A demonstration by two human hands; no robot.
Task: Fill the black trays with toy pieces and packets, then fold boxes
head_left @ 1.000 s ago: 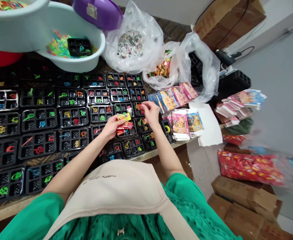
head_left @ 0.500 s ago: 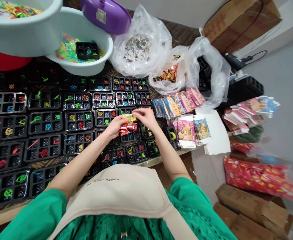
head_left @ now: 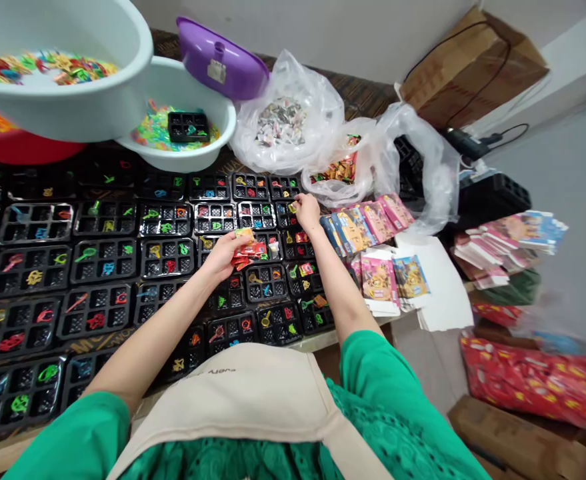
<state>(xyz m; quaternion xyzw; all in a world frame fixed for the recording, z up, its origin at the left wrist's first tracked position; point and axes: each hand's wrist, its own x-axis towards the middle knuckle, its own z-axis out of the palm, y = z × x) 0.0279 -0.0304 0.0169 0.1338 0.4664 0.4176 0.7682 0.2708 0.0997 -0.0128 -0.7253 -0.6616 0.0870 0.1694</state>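
head cam: left hand (head_left: pixel 221 257) is gripping a bunch of red and yellow packets (head_left: pixel 253 251) over the black trays (head_left: pixel 277 274), towards the table's (head_left: pixel 3 445) right end. right hand (head_left: pixel 309 212) has a yellow packet (head_left: pixel 293 208) at its fingertips, nearer the far edge, can't tell if it's pinched or released.

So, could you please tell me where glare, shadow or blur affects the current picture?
In the head view, white glare glints off several black trays; in the head view, trays by the pale tubs sit in shadow; also in the head view, the red bag at right looks soft, and print on the left hand's packets is unreadable.
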